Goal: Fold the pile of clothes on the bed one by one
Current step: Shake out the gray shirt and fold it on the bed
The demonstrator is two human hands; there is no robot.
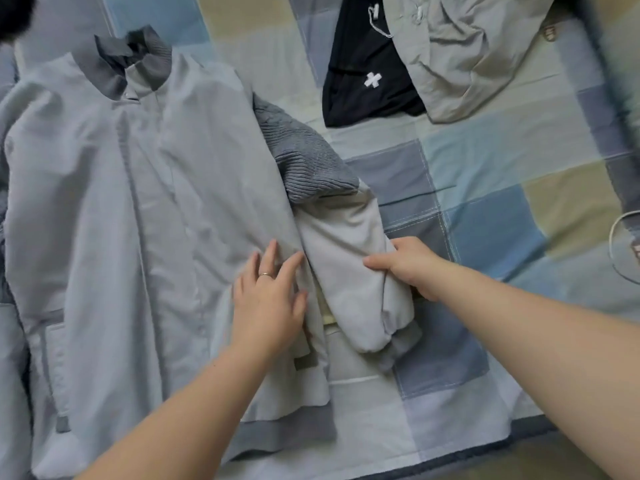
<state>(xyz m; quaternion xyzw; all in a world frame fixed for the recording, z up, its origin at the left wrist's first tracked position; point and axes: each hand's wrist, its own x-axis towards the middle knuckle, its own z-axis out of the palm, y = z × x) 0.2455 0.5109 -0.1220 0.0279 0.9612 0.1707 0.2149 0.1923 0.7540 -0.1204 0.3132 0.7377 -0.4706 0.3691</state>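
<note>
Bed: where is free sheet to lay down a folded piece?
The widest bare sheet lies right of the sleeve, below the black garment and beige shirt, left of the white cable. A narrower strip runs between the jacket and the black garment. The jacket crowds the left side.

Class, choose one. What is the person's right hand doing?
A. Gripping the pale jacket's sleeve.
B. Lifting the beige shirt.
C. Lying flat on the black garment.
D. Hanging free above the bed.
A: the right hand curls its thumb and fingers round the sleeve of the pale jacket, while the left hand lies flat on the jacket's body.
</note>
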